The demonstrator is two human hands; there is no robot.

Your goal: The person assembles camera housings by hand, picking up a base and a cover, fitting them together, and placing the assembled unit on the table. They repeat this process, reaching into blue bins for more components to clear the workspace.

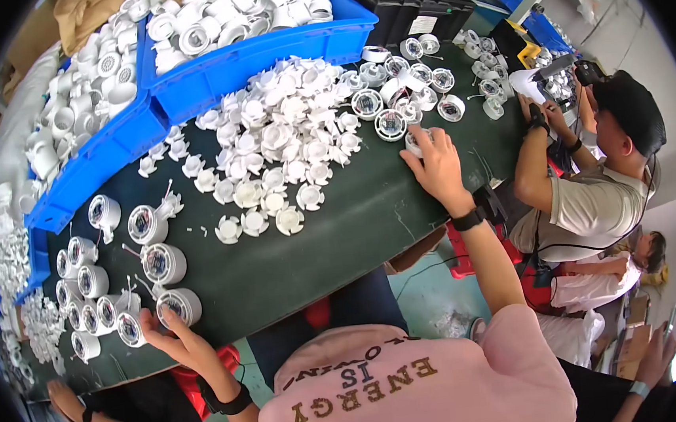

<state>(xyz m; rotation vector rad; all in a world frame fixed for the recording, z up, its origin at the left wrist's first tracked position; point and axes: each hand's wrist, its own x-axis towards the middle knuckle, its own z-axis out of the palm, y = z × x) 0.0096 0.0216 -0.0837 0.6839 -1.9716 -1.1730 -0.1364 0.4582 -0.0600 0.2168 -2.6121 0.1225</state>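
My left hand is at the near left of the dark green table, fingers apart. One finger touches the side of a white round housing that has a clear top with wiring inside. Similar housings with short wires, such as this one, stand in a group beyond and to the left. My right hand reaches to the right side of the table, thumb and fingers closed about a small white round part, mostly hidden under them. Just beyond it lies a cluster of clear-topped round units.
A big heap of white petal-edged plastic caps lies mid-table. Behind it stand blue bins of white cups and a black crate. A co-worker in a cap works at right; another person's hand rests at the near left edge.
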